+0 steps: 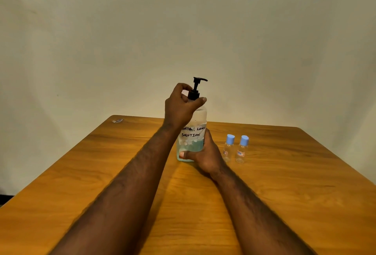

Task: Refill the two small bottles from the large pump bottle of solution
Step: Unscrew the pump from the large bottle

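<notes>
One large pump bottle (192, 132) stands mid-tabletop (284, 193). My right hand (205, 156) wraps its base; my left hand (181, 106) pinches its black pump collar (193, 94). Two capped small bottles (235, 149) stand just right.

The white label (191, 132) on my large pump bottle (192, 130) reads "ONTAC LENS SOLUTION" in handwriting; the small bottles' (228, 149) labels are illegible.

You have a single view, from the camera on your head: it looks forward and slightly down over the wooden table (284, 193), near enough that your forearms fill the near edge, with the bare wall (101, 41) far ahead.
</notes>
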